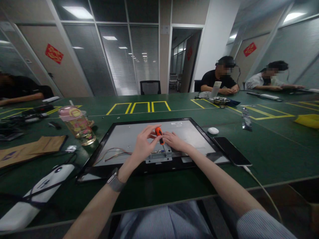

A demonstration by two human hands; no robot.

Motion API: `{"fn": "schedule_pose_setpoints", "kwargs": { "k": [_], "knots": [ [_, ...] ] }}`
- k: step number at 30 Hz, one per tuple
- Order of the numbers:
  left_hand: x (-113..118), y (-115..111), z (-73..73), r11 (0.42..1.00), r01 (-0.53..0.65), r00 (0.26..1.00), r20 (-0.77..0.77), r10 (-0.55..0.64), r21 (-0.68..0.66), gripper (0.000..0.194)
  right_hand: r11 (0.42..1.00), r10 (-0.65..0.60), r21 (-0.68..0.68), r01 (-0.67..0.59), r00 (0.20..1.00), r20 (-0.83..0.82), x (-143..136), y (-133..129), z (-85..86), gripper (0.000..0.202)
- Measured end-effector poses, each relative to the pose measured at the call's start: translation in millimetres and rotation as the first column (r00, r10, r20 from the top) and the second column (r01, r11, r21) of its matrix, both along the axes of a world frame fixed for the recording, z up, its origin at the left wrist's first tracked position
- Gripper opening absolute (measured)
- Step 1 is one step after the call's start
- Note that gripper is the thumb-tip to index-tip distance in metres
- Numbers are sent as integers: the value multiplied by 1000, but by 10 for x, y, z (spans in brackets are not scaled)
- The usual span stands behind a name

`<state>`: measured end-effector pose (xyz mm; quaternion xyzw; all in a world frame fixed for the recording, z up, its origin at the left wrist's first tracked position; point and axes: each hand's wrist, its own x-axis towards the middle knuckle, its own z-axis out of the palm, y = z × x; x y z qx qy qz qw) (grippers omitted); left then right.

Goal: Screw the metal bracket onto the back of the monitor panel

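Note:
A flat display panel (119, 134) with a grey metal back and black frame lies on the table before me. My left hand (146, 141) is closed around the orange and black handle of a screwdriver (159, 132). The screwdriver's shaft points down at a metal bracket (159, 158) along the panel's near edge. Right beside it, my right hand (175, 141) rests over the panel with fingers stretched out, near the screwdriver handle. Thin wires (113, 151) run across the panel to the left of the bracket. The exact contact of the screwdriver's tip is too small to make out.
Left stand a pink-lidded drink bottle (77, 124), a paper bag (37, 149) and a white device (47, 186) with black cords. Right lie a white earbud case (213, 130) and a phone (233, 151) on a cable. Other people sit across the green table (149, 191).

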<state>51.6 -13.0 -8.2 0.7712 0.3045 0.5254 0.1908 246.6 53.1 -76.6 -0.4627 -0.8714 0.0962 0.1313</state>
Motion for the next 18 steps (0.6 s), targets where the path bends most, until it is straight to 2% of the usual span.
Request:
{"fn": "schedule_pose_setpoints", "kwargs": {
  "k": [2,6,12,16,18],
  "knots": [
    [1,1,-2,1000,-2,1000,11,2,21,35,1000,-4,-6,4,1000,-1,-3,-8,16,39],
    [1,-1,8,990,126,992,-1,-126,-57,41,1000,17,-9,-17,1000,9,-11,-39,62,39],
    [-2,6,6,1000,22,1000,21,-22,17,36,1000,-4,-12,4,1000,-7,-27,-51,67,39],
    [-4,11,-7,991,112,994,22,-111,-68,39,1000,19,-16,-19,1000,-4,-14,-36,53,39],
    [-4,17,-18,988,113,993,23,-112,-106,42,1000,21,-10,-21,1000,-2,-6,-30,46,39]
  ]
}}
